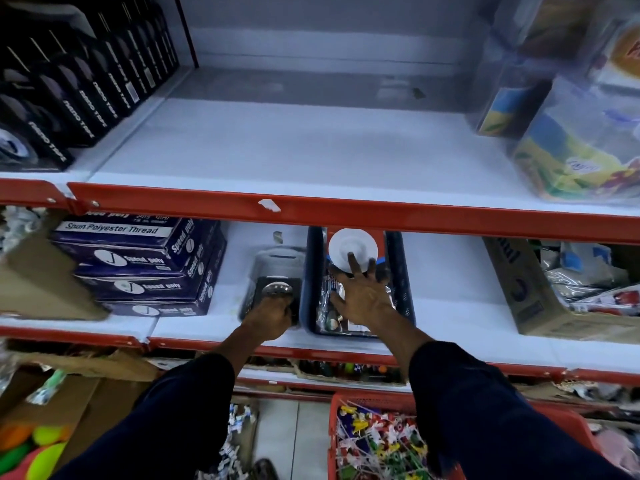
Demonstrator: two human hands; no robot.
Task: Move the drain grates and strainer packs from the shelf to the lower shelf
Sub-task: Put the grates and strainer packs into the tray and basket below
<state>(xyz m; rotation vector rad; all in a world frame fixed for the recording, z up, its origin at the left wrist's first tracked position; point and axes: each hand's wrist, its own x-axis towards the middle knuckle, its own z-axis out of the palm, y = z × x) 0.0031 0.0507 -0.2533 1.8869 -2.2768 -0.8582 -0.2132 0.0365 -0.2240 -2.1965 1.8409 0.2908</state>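
Observation:
On the lower shelf (450,306), my left hand (270,318) grips a dark drain grate (273,289) with a round metal centre, which rests on a stack of grates near the shelf's front. My right hand (360,296) lies with fingers spread on strainer packs (349,252) inside a dark blue basket (308,271); the top pack has a red card with a white round strainer. More clear packs lie under my palm. The upper shelf (311,150) in front of me is bare in its middle.
Purple thread boxes (138,265) are stacked left of the grates. A cardboard box (526,299) of goods stands at the right on the lower shelf. Black boxes (69,98) and clear packages (571,140) flank the upper shelf. A red basket (346,427) of small items sits below.

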